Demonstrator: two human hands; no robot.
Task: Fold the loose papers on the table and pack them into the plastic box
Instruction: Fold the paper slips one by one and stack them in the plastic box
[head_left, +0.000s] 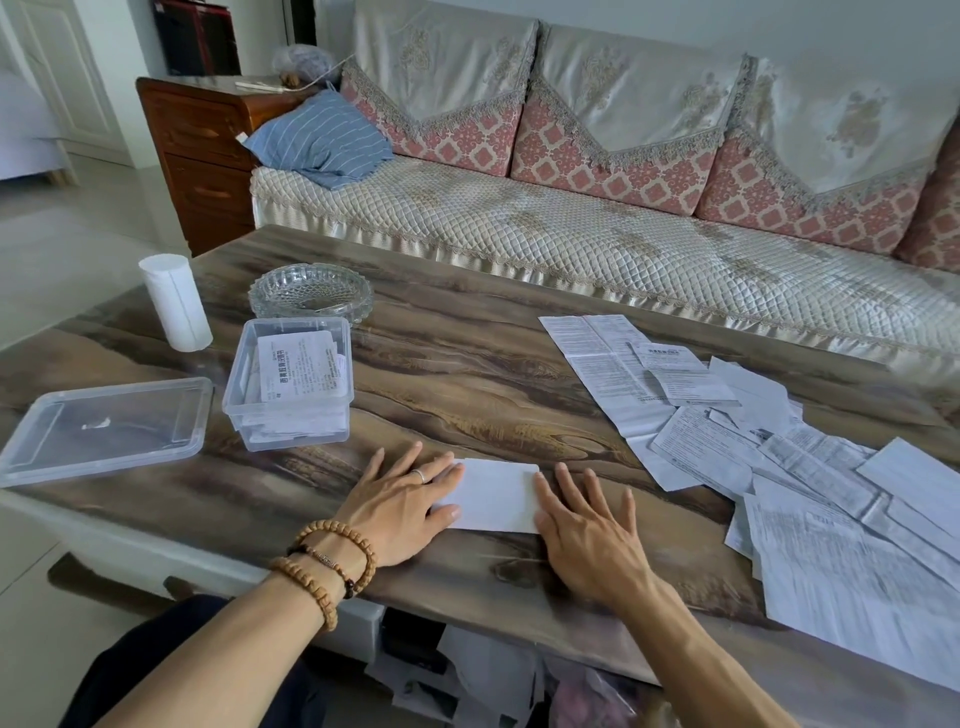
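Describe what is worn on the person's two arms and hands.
The left hand wears a thin silver ring on one finger, and its wrist carries wooden bead bracelets in tan, with one darker strand. The right hand wears nothing. Both forearms are sleeveless.

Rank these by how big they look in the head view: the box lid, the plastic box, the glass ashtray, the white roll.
1. box lid, clearly largest
2. plastic box
3. glass ashtray
4. white roll, smallest

The ashtray and roll sit farther from the camera, so their places are less sure.
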